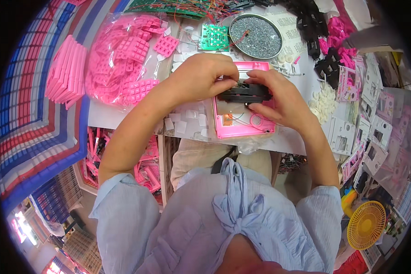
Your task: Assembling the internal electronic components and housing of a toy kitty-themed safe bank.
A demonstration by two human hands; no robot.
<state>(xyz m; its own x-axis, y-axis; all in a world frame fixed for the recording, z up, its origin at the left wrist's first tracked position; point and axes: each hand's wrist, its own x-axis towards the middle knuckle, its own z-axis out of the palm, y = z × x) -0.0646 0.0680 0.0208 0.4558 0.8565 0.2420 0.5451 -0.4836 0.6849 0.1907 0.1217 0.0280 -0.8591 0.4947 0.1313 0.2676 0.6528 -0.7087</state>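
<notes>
Black plastic part (245,94) lay across the upper pink casing (220,124), its long axis running left to right between the hands. Closer, the right hand (284,98) spanned its right end, thumb and fingers parted; the left hand (211,75) pinched near its upper-left edge, its hold impossible to tell.

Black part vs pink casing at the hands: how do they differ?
Colour: the black part is dark; the pink casing is bright pink.
Size: the black part is clearly smaller; the pink casing extends past it above and below in the picture.
Pose: the black part lies crosswise in the right hand's grip; the pink casing's long sides run away from the person.
Shared: both are longer than wide.
</notes>
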